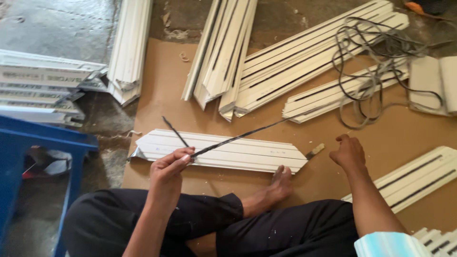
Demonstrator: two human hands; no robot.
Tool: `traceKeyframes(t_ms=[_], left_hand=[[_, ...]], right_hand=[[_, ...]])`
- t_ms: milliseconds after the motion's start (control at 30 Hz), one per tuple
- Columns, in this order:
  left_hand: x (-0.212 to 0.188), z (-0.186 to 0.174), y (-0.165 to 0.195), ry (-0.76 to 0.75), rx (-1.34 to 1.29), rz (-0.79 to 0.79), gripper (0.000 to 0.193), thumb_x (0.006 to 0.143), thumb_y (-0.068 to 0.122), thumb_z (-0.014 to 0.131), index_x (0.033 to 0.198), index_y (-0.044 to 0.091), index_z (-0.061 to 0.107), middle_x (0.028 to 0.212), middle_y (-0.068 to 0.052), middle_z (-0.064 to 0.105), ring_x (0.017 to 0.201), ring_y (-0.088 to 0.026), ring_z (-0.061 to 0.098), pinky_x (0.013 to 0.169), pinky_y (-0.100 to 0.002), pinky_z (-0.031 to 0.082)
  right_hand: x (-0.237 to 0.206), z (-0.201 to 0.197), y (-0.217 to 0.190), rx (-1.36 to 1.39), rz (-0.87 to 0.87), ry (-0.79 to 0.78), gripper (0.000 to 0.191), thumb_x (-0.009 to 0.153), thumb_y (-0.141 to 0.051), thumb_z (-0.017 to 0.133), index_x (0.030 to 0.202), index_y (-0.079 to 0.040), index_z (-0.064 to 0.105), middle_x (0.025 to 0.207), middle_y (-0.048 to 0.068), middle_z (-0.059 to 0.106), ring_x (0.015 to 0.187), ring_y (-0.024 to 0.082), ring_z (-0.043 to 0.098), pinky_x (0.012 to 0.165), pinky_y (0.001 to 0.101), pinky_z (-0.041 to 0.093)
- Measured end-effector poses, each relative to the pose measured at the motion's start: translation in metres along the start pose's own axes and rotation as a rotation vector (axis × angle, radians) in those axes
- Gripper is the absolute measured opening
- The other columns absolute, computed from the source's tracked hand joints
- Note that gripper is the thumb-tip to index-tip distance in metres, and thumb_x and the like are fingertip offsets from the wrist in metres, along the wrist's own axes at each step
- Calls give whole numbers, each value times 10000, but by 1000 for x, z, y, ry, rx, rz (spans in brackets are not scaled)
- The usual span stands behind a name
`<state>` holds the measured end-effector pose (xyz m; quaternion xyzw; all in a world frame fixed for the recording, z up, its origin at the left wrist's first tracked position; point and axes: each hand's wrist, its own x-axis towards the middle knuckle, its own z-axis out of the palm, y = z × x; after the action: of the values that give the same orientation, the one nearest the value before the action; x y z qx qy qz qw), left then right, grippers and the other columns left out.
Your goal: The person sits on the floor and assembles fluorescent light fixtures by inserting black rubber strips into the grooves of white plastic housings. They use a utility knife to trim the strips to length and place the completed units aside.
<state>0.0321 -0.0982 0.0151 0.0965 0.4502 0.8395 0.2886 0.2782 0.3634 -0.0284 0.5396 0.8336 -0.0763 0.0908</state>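
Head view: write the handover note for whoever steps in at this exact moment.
Left hand: pinches a thin black strip that runs up right toward the loose coil.
Right hand: open, holds nothing, hovers over the brown board near a small stub.
White mitred profile lies in front of the person, a bare foot at its near edge.
Done: strip end in hand above the profile.
Left: strip not seated in any groove as far as visible. More white profiles lie beyond.

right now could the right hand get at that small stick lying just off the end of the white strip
Probably yes: the right hand hovers empty beside the small stick, with only bare brown board between them and nothing across the gap.
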Motion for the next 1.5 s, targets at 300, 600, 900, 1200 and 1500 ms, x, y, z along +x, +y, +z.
traceKeyframes(t_ms=[300, 600, 900, 1200, 1500], left_hand=[[-1, -5, 6, 51, -70, -35, 97, 862, 51, 719, 841, -41, 743, 1068, -147, 734, 1061, -212, 639, 960, -331, 436], [2, -4, 7, -20, -67, -72, 95, 845, 50, 718, 825, -39, 743, 1058, -149, 725, 1062, -184, 613, 904, -292, 406], [1, -10, 4, -15, -56, -93, 109, 849, 65, 726, 836, -39, 754, 1071, -145, 723, 1049, -182, 606, 907, -294, 404], [2, -24, -1, 4, -74, -110, 74, 890, 24, 693, 897, -41, 727, 1116, -165, 717, 1110, -231, 651, 998, -350, 449], [0, -20, 6, 9, -95, -109, 89, 892, 16, 669, 916, -50, 723, 1118, -169, 714, 1102, -239, 662, 993, -364, 474]], right_hand=[[-1, 14, -28, -154, -78, -121, 554, 756, -139, 803, 1271, -275, 654, 1421, 45, 504, 1386, 293, 441, 1097, 486, 458], [3, 21, -27, -248, -43, -209, 468, 730, -207, 879, 1165, -243, 712, 1365, 67, 559, 1329, 296, 532, 1045, 462, 528], [1, 16, -29, -194, -101, -183, 486, 709, -176, 876, 1159, -204, 696, 1313, 108, 591, 1277, 327, 587, 1023, 475, 529], [-14, 2, -28, -122, -194, -184, 474, 637, -95, 885, 1078, -131, 714, 1164, 172, 655, 1095, 366, 678, 933, 458, 570], [-23, 2, -39, -269, -215, -187, 566, 683, -143, 901, 1202, -149, 676, 1335, 165, 561, 1236, 389, 600, 987, 493, 537]])
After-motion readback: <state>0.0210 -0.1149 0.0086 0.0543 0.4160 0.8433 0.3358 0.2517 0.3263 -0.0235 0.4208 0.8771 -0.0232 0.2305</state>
